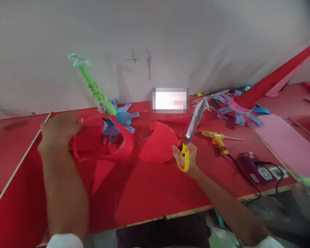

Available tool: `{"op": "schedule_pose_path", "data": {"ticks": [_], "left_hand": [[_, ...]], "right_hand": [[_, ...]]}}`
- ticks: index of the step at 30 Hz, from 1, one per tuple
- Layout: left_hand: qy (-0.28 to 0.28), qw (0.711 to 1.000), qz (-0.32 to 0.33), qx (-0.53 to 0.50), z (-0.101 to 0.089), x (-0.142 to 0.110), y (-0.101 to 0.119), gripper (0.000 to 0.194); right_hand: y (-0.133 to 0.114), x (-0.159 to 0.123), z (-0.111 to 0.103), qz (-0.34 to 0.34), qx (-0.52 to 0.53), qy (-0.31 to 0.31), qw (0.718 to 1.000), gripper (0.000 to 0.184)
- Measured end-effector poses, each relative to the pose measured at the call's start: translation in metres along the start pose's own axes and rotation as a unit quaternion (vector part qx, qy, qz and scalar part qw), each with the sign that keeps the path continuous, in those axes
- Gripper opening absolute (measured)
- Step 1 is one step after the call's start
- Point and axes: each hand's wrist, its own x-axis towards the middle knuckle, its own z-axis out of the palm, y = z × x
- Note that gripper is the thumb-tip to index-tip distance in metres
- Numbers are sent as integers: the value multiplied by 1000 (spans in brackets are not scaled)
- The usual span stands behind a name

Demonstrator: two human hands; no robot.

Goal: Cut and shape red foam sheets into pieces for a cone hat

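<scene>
1 red cutout (158,143) on desk (222,172): prob. light, bendy, creases easily; take by rim. R hand (193,156) closed on yellow-handled scissors (195,120) just right of cutout; prob. stiff, hold by handles. L hand (59,130) well left of cutout, curled but blurred; can't tell if holding anything.

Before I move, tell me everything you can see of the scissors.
The scissors have long, silvery, metal-looking blades, streaked with bright and dull patches, and a yellow, plastic-looking handle. The right hand grips the handle, with a yellow loop showing. The blades look closed or nearly so, pointing toward the wall, leaning slightly right. Whether they touch anything beyond the hand is unclear.
</scene>
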Motion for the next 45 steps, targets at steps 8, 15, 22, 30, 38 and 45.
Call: {"op": "schedule_pose_path", "data": {"ticks": [8, 15, 22, 30, 38, 45], "left_hand": [[-126, 989, 71, 42, 16, -17, 109, 31], [-289, 933, 193, -92, 59, -23, 150, 38], [-260, 828, 244, -433, 55, -36, 189, 66], [-178, 892, 233, -343, 15, -23, 155, 24], [111, 828, 173, -521, -13, -27, 100, 45], [46, 933, 204, -294, -4, -24, 138, 27]], "right_hand": [[4, 1, -4, -12, -15, 0, 1000, 52], [5, 2, -4, -25, -6, -19, 1000, 49], [-3, 4, -2, 4, 1, -19, 1000, 53], [6, 11, -1, 69, 31, -49, 996, 46], [22, 12, 2, -17, -282, -178, 942, 38], [32, 7, 8, -151, -337, -309, 876, 18]]}}
